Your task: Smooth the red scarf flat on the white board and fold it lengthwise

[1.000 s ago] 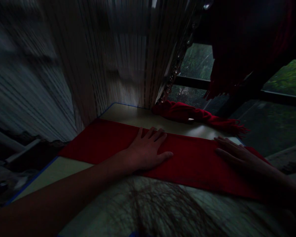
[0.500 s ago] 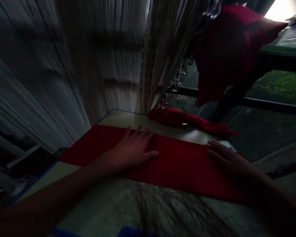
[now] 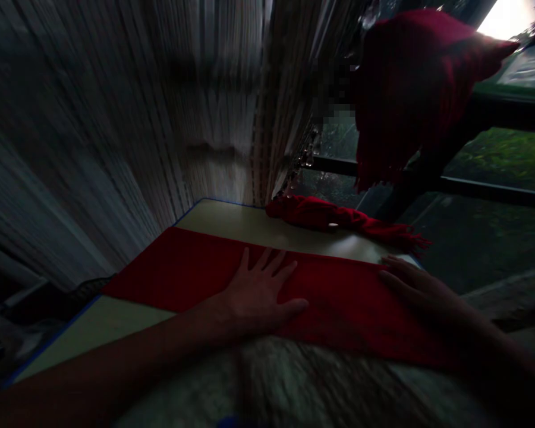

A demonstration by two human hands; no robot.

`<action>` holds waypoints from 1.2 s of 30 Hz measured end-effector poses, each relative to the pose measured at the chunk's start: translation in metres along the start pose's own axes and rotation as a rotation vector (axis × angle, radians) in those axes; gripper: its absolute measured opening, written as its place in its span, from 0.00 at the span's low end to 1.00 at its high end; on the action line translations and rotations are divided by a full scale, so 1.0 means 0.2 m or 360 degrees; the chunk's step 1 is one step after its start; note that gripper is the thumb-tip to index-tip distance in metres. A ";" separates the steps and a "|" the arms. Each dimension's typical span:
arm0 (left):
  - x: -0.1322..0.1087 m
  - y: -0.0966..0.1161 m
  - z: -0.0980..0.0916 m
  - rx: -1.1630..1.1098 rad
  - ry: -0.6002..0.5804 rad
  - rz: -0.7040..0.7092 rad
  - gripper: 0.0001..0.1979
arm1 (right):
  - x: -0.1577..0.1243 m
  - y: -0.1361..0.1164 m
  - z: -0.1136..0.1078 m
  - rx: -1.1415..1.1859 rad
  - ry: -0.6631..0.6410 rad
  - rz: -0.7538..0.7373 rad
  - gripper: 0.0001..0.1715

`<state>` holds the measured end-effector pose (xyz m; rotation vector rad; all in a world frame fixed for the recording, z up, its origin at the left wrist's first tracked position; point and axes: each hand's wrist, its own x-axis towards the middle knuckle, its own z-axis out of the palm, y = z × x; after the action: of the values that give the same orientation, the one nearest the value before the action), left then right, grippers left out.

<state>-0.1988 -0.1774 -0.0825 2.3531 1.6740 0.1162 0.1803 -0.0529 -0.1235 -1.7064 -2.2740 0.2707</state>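
Note:
A long strip of red cloth point(image 3: 339, 297) lies flat across a pale table point(image 3: 223, 217) with a blue edge. My left hand point(image 3: 261, 291) rests palm down on the middle of the cloth, its fingers spread. At the cloth's right part, my right hand point(image 3: 417, 285) lies on the fabric with fingers stretched out and close to its far edge. Neither hand grips anything. Behind the cloth, a red fringed scarf point(image 3: 343, 217) lies bunched along the table's far edge.
White string curtains point(image 3: 205, 107) hang behind and left of the table. A red fringed cloth point(image 3: 410, 101) hangs at the upper right before a dark window frame point(image 3: 494, 187), with greenery outside. Dark clutter point(image 3: 27, 321) lies low on the left.
My left hand has slid right and slightly nearer across the red cloth, its fingers spreading. My right hand has barely moved and stays on the cloth.

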 end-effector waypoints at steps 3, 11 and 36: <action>0.01 -0.01 -0.01 0.0055 0.0123 -0.0021 0.41 | -0.01 0.01 0.00 0.0139 -0.0024 0.0091 0.39; 0.06 -0.09 -0.04 0.0104 0.0311 -0.0141 0.35 | 0.01 0.06 0.01 0.0339 -0.0085 0.0209 0.47; 0.07 -0.07 0.01 0.0034 0.0123 0.0044 0.46 | -0.01 0.07 -0.02 0.0219 -0.0014 0.0248 0.42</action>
<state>-0.2060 -0.1604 -0.0890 2.4169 1.6859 0.1983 0.1950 -0.0509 -0.1239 -1.8155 -2.0782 0.4571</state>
